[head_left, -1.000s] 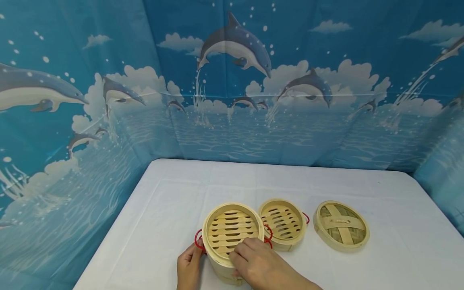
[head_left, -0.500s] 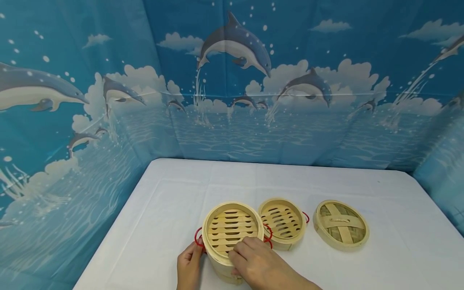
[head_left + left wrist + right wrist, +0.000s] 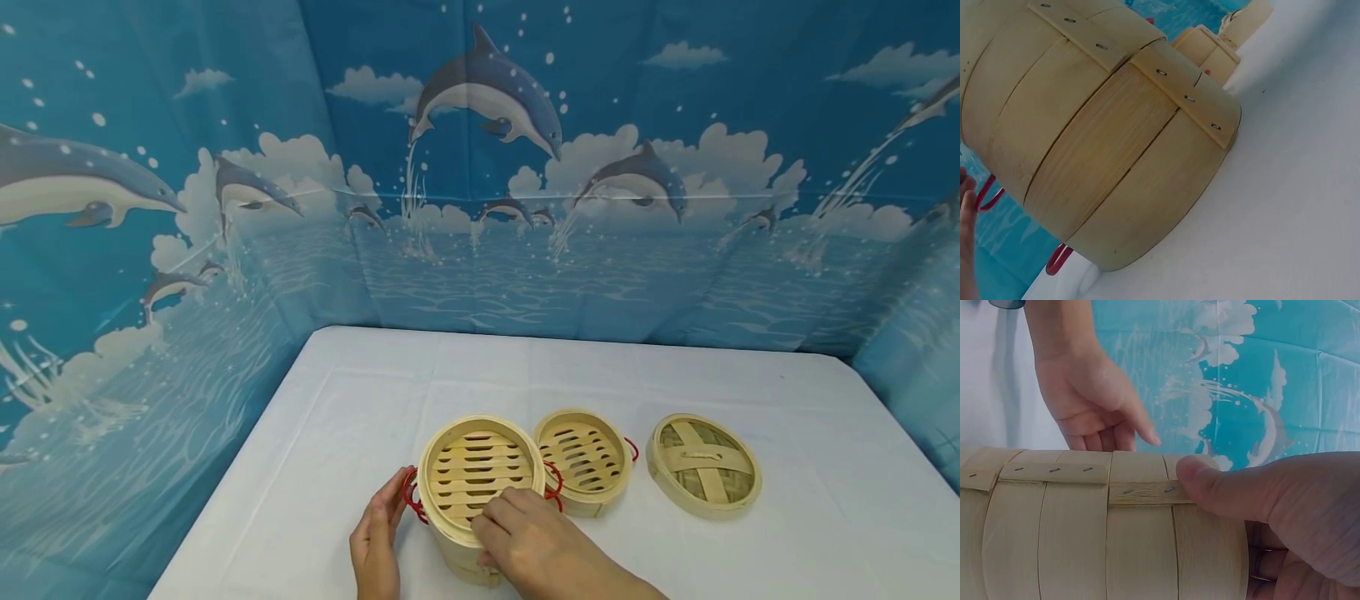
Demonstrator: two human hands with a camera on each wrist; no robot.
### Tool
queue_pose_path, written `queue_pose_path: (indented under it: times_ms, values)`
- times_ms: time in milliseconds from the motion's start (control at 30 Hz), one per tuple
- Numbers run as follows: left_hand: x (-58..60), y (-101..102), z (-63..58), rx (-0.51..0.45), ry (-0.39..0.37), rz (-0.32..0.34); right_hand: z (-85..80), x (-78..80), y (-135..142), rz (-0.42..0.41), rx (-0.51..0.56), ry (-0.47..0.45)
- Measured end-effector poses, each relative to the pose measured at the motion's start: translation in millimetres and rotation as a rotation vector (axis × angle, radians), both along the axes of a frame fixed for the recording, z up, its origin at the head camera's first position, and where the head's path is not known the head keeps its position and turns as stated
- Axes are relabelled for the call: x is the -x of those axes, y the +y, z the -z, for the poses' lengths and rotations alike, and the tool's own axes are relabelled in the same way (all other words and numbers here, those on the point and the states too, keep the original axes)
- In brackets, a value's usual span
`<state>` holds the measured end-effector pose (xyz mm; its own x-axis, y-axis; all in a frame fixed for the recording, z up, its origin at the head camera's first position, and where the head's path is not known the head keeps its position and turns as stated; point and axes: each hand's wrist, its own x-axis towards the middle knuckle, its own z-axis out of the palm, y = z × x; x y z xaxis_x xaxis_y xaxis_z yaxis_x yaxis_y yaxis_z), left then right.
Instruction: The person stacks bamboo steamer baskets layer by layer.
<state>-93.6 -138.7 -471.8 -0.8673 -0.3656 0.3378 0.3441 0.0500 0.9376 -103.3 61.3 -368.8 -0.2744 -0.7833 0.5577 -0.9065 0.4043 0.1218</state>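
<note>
Two bamboo steamer baskets are stacked upright near the table's front edge, the slatted floor of the upper one in view. Red loop handles stick out on both sides. My right hand grips the top rim at its near right; in the right wrist view the thumb presses the outer wall while the other fingers go over the rim, partly hidden. Left of the stack, my left hand has its fingers extended, fingertips right beside the red handles. The stapled bamboo wall fills much of the left wrist view.
Another slatted steamer basket with a red handle stands just behind the stack to its right. Further right lies a round woven bamboo lid with a crossed top. Behind the white table hangs a blue dolphin-print cloth.
My left hand has let go of the red handle area and shifted a little left, its fingers straightening. My right hand keeps its hold on the rim; the stack stays nearly in place.
</note>
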Motion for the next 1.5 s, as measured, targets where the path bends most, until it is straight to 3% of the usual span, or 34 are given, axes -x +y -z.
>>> queue_pose_path:
  times_ms: [133,300,667,767,900,1067,1167,1300,1500]
  values:
    - [-0.4,2.1,-1.5,0.017,0.041,0.008,0.0,-0.1,-0.1,-0.004,0.007,-0.006]
    - [0.6,5.0,1.2,0.080,0.090,-0.050,1.0,0.6,-0.4,-0.014,0.026,0.011]
    - [0.2,7.4,3.0,0.059,0.063,-0.084,1.0,1.1,0.8,-0.052,0.031,-0.015]
    - [-0.1,7.0,3.6,0.055,0.076,-0.087,-3.3,2.3,7.0,-0.098,0.096,-0.084]
    - [-0.2,7.0,4.4,0.040,0.090,-0.091,-11.3,8.0,25.4,-0.122,0.270,-0.137]
    - [-0.3,8.2,4.3,0.026,0.095,-0.074,-11.2,23.1,64.8,0.046,0.370,-0.128]
    - [-0.1,8.8,3.6,0.022,0.090,-0.060,0.3,34.6,92.0,0.195,0.341,-0.154]
    - [0.6,9.1,2.9,0.011,0.085,-0.050,22.1,46.5,119.7,0.328,0.306,-0.182]
    - [0.7,9.7,1.1,0.003,0.089,-0.041,49.3,50.6,135.6,0.347,0.181,-0.219]
